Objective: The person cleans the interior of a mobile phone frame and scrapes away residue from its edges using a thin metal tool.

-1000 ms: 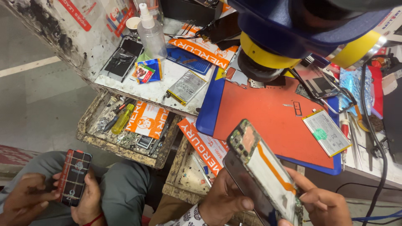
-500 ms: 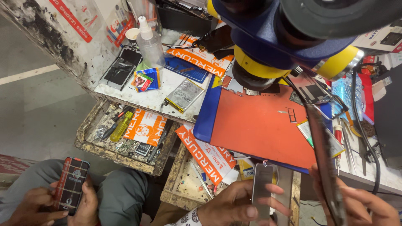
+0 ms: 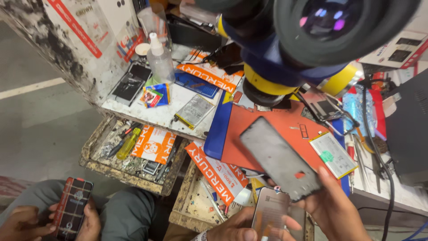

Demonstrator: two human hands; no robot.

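Head view: looking down past a blue-and-yellow microscope (image 3: 285,49) onto a cluttered desk (image 3: 169,111).
Right hand (image 3: 334,209): grip clamped on the lower edge of a dark grey panel (image 3: 278,158), thumb on its face, panel tilted above the orange mat (image 3: 263,134).
Left hand (image 3: 240,225): grip closed round a silvery phone (image 3: 269,212), thumb across its lower face; it sits just below the panel, low over the open drawer (image 3: 191,209).
Desk: spray bottle (image 3: 159,60), battery (image 3: 333,154) at the mat's right edge.
Bottom left: another person's hands (image 3: 26,223) holding a checked phone (image 3: 73,209).
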